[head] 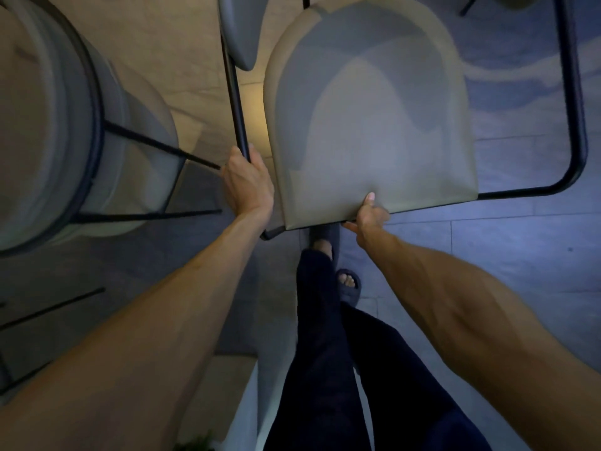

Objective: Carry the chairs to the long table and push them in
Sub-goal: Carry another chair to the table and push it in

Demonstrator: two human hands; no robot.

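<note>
A chair with a grey-beige padded seat [370, 118] and a thin black metal frame [577, 92] fills the upper middle of the head view, seen from straight above. My left hand [247, 180] is wrapped around the frame's left black tube. My right hand [369, 219] pinches the near edge of the seat, thumb on top and fingers underneath. Part of the chair's backrest [240, 30] shows beyond the tube at the top. The long table is not in view.
A second chair of the same kind [65, 125] stands close on the left, its black legs reaching toward my left hand. My legs in dark trousers and a slipper [349, 284] are right below the held chair. Tiled floor [507, 242] lies to the right.
</note>
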